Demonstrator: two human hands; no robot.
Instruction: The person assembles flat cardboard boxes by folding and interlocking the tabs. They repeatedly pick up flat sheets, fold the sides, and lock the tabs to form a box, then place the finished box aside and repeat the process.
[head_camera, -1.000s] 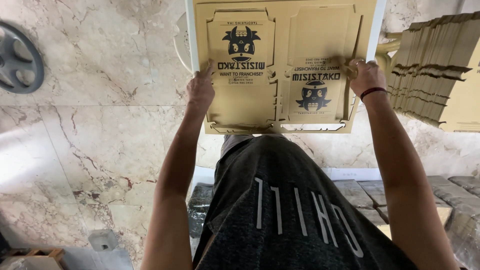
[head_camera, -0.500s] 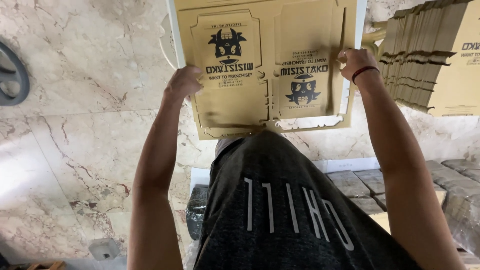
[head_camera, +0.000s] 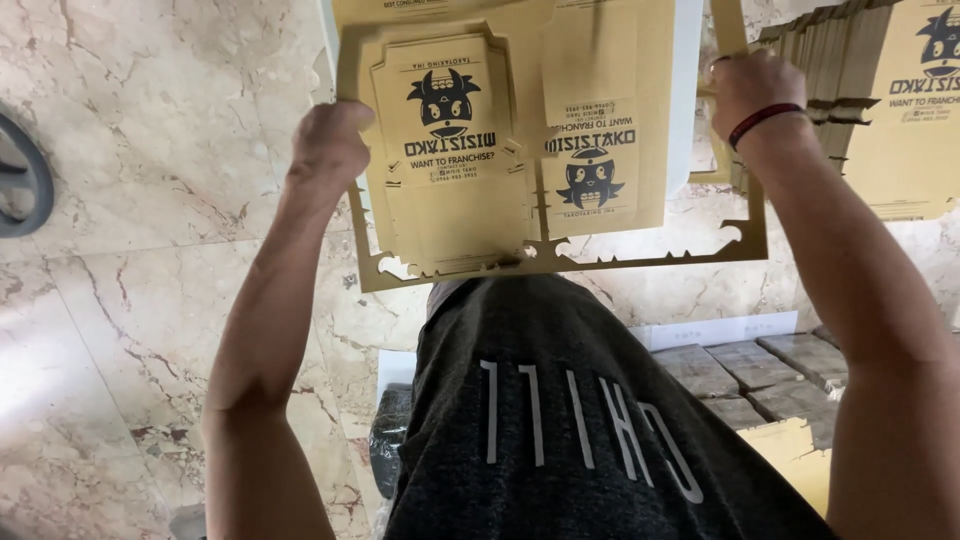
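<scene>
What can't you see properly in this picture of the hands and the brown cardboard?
- Head view: the top of the die-cut cardboard sheet is cut off by the picture's upper edge.
- Left hand: fingertips hidden behind the sheet.
- Right hand: fingers curl around the frame strip, tips hidden.
- Stacked cardboard runs off the right edge.
- Dark round object is cut by the left edge.

A polished cream marble floor (head_camera: 150, 250) with brown veins spreads out on the left. A dark grey round wheel-like object (head_camera: 25, 185) sits at its left edge. Far right leans a stack of tan printed cardboard sheets (head_camera: 900, 110). Near right lie bundles of grey-brown flat cardboard (head_camera: 760, 370).
</scene>
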